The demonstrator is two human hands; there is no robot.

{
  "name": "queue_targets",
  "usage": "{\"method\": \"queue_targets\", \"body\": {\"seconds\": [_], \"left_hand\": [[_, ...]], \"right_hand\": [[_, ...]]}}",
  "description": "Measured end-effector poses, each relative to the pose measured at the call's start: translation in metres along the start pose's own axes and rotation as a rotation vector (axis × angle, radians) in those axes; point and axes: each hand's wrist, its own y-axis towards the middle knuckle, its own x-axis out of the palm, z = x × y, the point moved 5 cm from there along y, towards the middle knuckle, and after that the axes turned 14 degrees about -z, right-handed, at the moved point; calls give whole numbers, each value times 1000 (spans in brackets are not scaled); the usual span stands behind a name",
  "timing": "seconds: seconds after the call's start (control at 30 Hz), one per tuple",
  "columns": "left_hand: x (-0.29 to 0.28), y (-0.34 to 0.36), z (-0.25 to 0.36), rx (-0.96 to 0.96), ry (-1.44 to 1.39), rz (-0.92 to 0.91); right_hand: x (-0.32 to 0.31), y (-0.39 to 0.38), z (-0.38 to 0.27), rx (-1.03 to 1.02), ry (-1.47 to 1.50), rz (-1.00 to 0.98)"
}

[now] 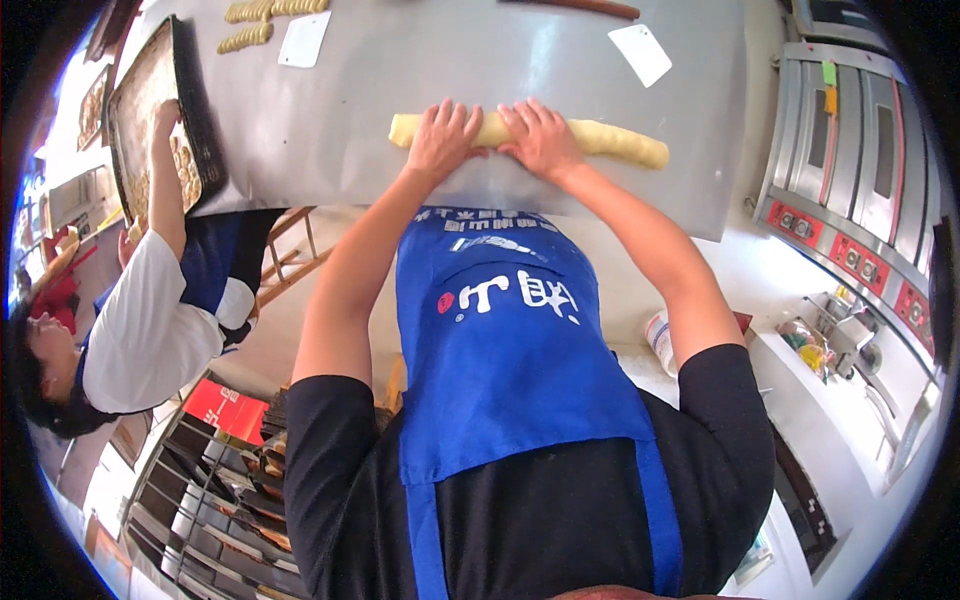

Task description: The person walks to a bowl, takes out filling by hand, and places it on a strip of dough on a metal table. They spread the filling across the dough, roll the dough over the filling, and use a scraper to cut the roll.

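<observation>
My left hand (448, 140) rests on a long pale-yellow dough log (625, 145) lying across the steel table (360, 60), its fingers apart and curved over the dough. Just to its right, my right hand (540, 140) lies on the same log with spread fingers. The log sticks out past both hands, further on the right side. Beyond it are two white rectangular scrapers (639, 53) and several small ridged dough pieces (243, 38) at the upper left. A wooden rod (590, 9) lies at the far edge.
At my left a co-worker (150, 320) in a white top reaches into a dark-rimmed tray (195, 110) of small pieces. Steel ovens (840, 160) stand on the right, above a white counter (820, 400) with utensils. A wooden ladder-like frame (290, 250) and a metal rack (200, 500) are lower left.
</observation>
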Motion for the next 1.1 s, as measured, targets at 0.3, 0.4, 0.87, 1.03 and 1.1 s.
{"method": "queue_targets", "body": {"seconds": [0.3,0.4,0.87,1.03,1.1], "left_hand": [[-50,68,36,-179,-250,-350],[-31,119,83,52,-253,-99],[-59,151,176,92,-221,-163],[-17,138,209,108,-61,-67],[-18,113,222,178,2,-24]], "right_hand": [[-28,-43,132,223,398,-83],[-33,-72,182,296,104,-112],[-55,-153,178,96,167,-101],[-30,-193,157,122,-39,60],[-25,-214,137,159,-52,149]]}}
